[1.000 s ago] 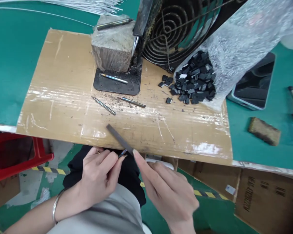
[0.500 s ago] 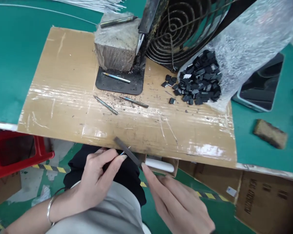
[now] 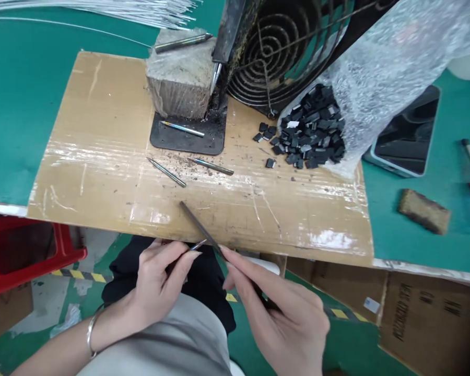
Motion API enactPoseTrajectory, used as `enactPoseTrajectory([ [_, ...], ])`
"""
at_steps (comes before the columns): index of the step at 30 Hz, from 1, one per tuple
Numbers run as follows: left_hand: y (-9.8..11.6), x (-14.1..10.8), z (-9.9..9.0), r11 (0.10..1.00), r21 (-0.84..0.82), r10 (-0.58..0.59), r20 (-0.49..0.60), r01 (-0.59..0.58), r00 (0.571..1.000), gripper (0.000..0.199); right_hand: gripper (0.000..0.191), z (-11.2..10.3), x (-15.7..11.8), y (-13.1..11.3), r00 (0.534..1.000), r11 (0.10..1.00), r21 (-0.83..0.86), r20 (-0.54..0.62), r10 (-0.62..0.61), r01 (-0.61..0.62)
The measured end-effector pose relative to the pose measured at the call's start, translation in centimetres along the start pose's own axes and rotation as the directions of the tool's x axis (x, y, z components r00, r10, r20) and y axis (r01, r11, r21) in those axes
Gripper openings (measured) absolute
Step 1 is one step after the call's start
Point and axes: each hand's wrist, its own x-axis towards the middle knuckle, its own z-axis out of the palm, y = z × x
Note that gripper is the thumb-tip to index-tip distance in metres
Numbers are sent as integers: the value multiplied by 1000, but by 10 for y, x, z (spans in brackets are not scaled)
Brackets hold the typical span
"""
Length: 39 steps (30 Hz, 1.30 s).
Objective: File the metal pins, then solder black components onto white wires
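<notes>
Metal tip (image 3: pixel 198 245) pinched in left hand (image 3: pixel 162 277) at near edge of cardboard (image 3: pixel 102 120), presumably to steady it. Right hand (image 3: pixel 284 308) clamped on near end of dark file (image 3: pixel 198 223), likely leaving its length free. Beyond: two loose tips (image 3: pixel 212 166); wrapped block (image 3: pixel 182 96) toward far edge.

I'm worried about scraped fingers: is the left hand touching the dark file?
Apart. The head view shows black cloth in the gap between the left hand and the dark file.
</notes>
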Motion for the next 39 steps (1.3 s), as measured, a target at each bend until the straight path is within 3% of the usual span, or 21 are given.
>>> enactPoseTrajectory([
  [5,1,0,-1,997,66,50,-3,-49,999,31,35,-1,4,-5,997,992,-100,36,-70,74],
  [9,0,0,0,994,79,82,-27,-79,996,31,27,-5,-1,-12,965,968,-127,178,-191,215],
  [11,-1,1,1,994,70,87,-32,-85,996,30,27,-6,-4,-13,958,963,-124,191,-215,241],
  [17,-3,0,3,997,41,66,-30,-65,997,32,60,-10,-7,-4,982,957,-241,-59,-180,161],
  [20,-4,1,3,998,31,58,-31,-57,998,34,58,-10,-5,-2,985,968,-225,-100,-138,113],
  [24,-5,1,4,999,21,49,-28,-49,998,34,43,-7,1,-4,991,970,-210,-26,-129,121],
  [29,-5,0,3,999,-16,30,-32,-31,999,31,32,-11,-1,-7,971,969,-138,156,-181,203],
  [34,1,0,0,996,-72,-60,15,61,998,36,44,-20,-7,0,933,857,-370,147,-329,360],
  [39,10,1,-4,918,-255,-272,151,303,950,45,61,-16,-9,14,906,769,-489,136,-400,413],
])
